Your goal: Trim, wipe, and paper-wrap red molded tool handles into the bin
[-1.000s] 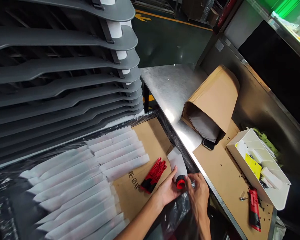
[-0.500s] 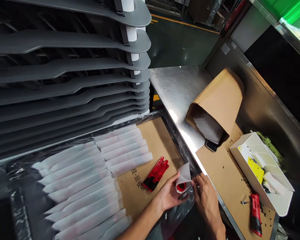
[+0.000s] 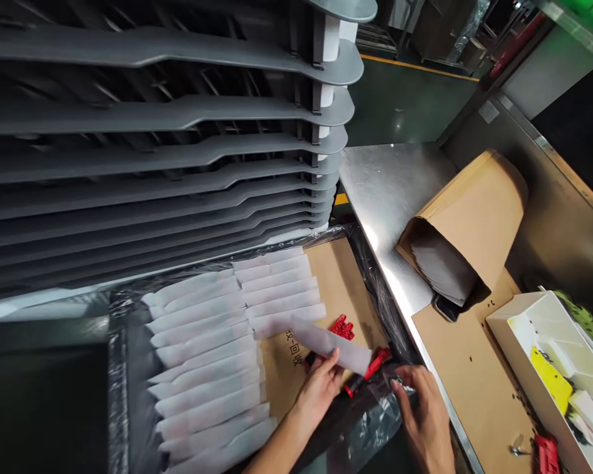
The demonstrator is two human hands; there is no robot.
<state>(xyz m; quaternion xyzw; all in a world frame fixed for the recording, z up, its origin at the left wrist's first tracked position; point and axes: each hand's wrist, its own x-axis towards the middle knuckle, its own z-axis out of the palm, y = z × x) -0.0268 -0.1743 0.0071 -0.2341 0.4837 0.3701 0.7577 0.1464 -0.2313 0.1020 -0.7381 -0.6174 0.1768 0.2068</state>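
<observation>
My left hand (image 3: 320,382) is closed on a white translucent paper sleeve (image 3: 338,349), thumb on top, held slanting above the cardboard. What lies inside the sleeve does not show now. Under and beyond it are red-and-black plastic parts: the red end of one (image 3: 342,327) on the cardboard, and another red part (image 3: 377,362) near the box's right edge, both partly covered. My right hand (image 3: 425,405) hovers by the clear plastic film (image 3: 383,421) at that edge, fingers curled, thumb apart, with nothing visible in it. Several similar white sleeves (image 3: 202,355) lie in overlapping rows at left.
A stack of grey panels (image 3: 217,145) rises behind the film-lined box (image 3: 114,382). On the metal table (image 3: 390,191) to the right are a brown paper bag (image 3: 479,210) of white sleeves, a white bin (image 3: 518,349) and another red part (image 3: 546,454).
The view has shifted, moving the scene rightward. The sleeve in my left hand has turned to lie lengthwise and moved over the cardboard; my right hand has come away from it.
</observation>
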